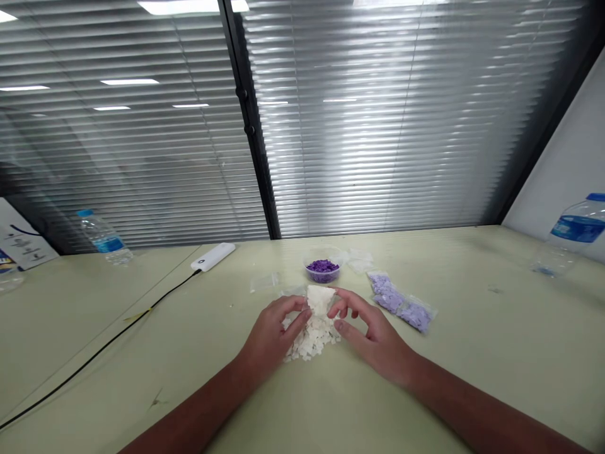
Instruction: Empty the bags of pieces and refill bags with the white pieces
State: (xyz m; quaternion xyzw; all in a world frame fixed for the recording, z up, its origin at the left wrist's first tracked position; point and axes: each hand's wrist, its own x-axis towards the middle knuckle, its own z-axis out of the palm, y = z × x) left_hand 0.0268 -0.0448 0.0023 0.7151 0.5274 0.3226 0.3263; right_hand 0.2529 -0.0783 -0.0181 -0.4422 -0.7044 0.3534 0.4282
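A small clear bag filled with white flakes (321,299) stands just above a loose heap of white flakes (309,340) on the table. My left hand (278,328) pinches the bag's left edge between thumb and fingers. On the other side, my right hand (371,331) has its fingers bent and its thumb apart from them. Its fingertips are at the bag's right edge, and its thumb hovers by the heap. Behind the bag is a round clear tub (322,270) of purple flakes.
Bags of lilac pieces (401,302) lie to the right, with flat clear bags (265,282) left of the tub. A white power bank (213,256) with a black cable (118,334) sits at the back left. Water bottles (104,238) stand at both sides, before window blinds.
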